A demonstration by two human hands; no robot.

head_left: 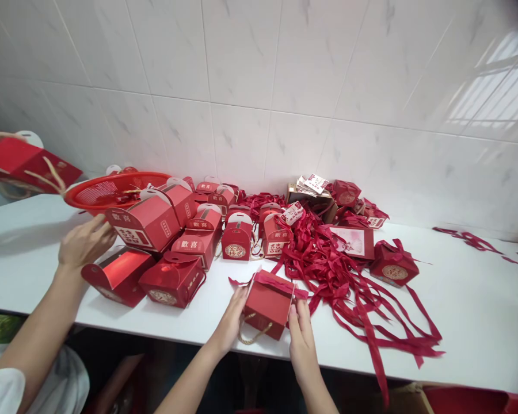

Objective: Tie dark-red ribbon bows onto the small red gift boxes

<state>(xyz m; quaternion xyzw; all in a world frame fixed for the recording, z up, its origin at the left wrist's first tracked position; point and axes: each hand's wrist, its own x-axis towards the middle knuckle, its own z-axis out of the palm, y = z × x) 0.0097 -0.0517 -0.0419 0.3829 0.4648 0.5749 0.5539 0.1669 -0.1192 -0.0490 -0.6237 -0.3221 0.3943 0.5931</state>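
Both my hands hold a small red gift box point(270, 305) near the front edge of the white table point(457, 310). My left hand point(232, 317) presses its left side and my right hand point(301, 333) grips its right side. A red ribbon lies across the box top and a beige rope handle point(254, 336) hangs from its front. Just right of the box lies a big tangle of red ribbons point(341, 276).
Several red gift boxes point(172, 241) crowd the table's left half beside a red plastic basket point(112, 190). Another person's hand point(84, 241) reaches in at left, and a second hand holds a flat red box point(21, 164). A tiled wall stands behind.
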